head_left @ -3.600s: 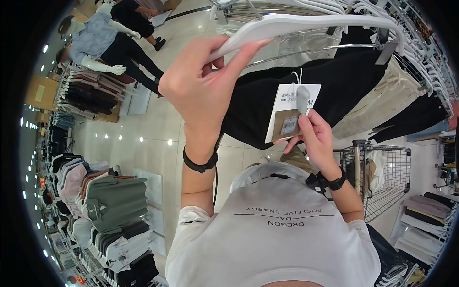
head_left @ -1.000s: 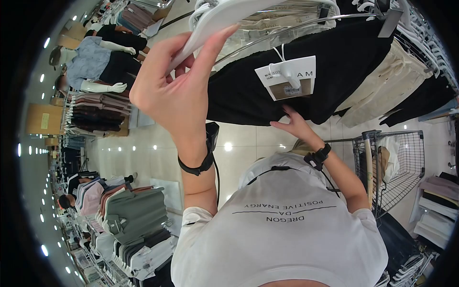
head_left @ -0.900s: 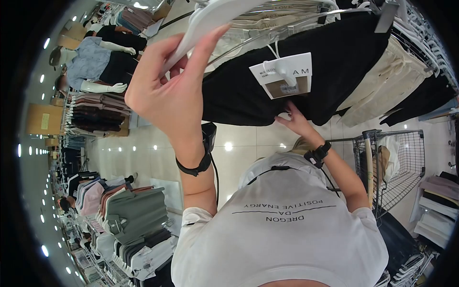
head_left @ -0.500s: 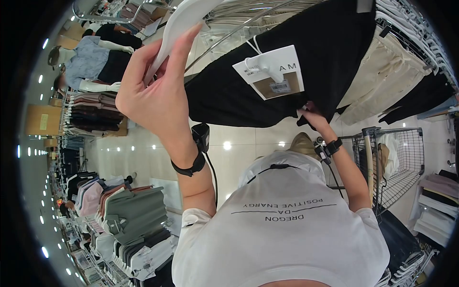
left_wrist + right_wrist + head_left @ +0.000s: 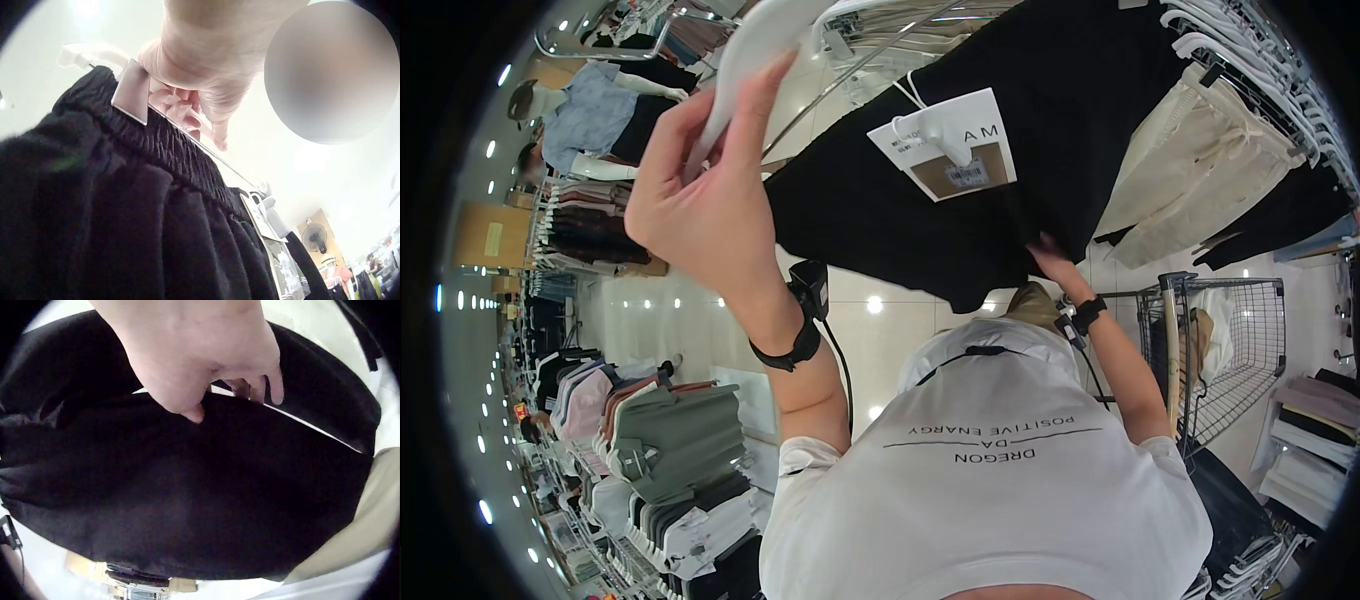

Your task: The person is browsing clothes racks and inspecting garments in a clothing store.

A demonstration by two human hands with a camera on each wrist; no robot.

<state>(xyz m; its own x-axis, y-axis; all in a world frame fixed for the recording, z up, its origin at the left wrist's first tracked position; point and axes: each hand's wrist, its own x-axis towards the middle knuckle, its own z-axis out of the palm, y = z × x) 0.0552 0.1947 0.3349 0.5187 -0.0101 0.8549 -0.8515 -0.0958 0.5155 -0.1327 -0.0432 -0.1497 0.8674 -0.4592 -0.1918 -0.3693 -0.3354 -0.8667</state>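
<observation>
My left hand point(image 5: 715, 205) grips one end of a white hanger point(image 5: 750, 50), thumb against it. Black trousers point(image 5: 920, 240) with a gathered waistband point(image 5: 169, 150) hang from its metal bar by clips point(image 5: 132, 92). A white and brown tag point(image 5: 950, 145) with a grey security piece lies against the front of the trousers. Lower down, my right hand point(image 5: 1060, 268) pinches the black cloth. In the right wrist view the right hand point(image 5: 206, 356) has its thumb on the near side of a leg's edge; the other fingers are partly hidden behind it.
Cream trousers point(image 5: 1195, 165) and more clothes hang on the rack at right. A wire cart point(image 5: 1240, 335) stands below them. Shirts point(image 5: 680, 440) hang at lower left; a dressed mannequin point(image 5: 595, 115) stands at upper left.
The left hand has moved left with the hanger, and the trousers and tag have swung left with it. The right hand has left the tag and gone down onto the cloth.
</observation>
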